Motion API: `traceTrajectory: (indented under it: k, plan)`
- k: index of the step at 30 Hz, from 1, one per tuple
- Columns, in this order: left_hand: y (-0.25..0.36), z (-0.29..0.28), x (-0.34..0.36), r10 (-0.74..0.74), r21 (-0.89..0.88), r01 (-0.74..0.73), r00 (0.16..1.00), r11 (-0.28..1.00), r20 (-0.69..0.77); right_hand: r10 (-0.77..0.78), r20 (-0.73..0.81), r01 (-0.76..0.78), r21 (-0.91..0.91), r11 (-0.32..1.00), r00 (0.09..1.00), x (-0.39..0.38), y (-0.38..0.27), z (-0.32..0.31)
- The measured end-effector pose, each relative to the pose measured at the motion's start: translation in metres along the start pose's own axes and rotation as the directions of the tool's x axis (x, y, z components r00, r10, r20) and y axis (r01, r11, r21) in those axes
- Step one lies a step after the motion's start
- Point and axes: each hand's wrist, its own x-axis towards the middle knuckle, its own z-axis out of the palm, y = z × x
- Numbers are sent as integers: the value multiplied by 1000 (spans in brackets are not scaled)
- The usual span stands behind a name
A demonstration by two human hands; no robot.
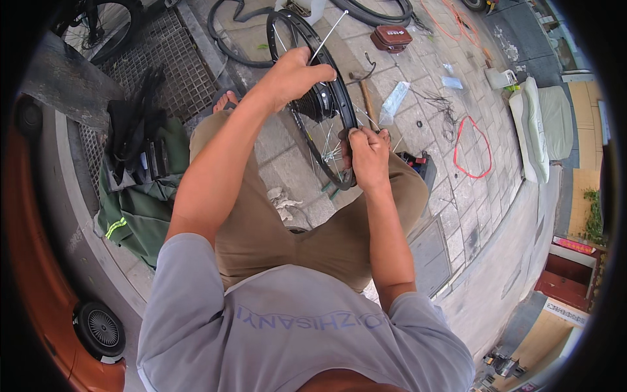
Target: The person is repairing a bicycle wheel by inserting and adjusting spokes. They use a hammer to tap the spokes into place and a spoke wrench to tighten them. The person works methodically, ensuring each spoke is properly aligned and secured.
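A black wheel rim (346, 108) with a dark hub (318, 104) stands upright between my knees. Several loose silver spokes (334, 151) hang from the hub in its lower part. My left hand (292, 77) reaches over the wheel, thumb and forefinger pinched on a spoke (332, 34) that slants up past the rim toward the upper right. My right hand (370, 155) is closed on the right side of the rim, its fingertips partly hidden behind it. Just right of the wheel, a hammer (368, 98) with a wooden handle lies on the paving.
A tire (225, 49) and a dark red case (392, 38) lie beyond the wheel. Plastic packets (394, 101), a red loop (473, 147) and tangled wire (447, 121) are on the right. Green cloth (140, 215) lies left, beside a metal grate (173, 72).
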Motion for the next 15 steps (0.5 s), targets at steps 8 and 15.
traceTrajectory:
  k: [8,15]
  plan:
    - [-1,-1,6,-109,-119,113,993,987,41,-7,-26,8,38,999,1000,6,9,-3]
    - [-6,12,10,-23,-96,22,1000,995,-6,9,-48,-8,21,1000,999,6,11,-8]
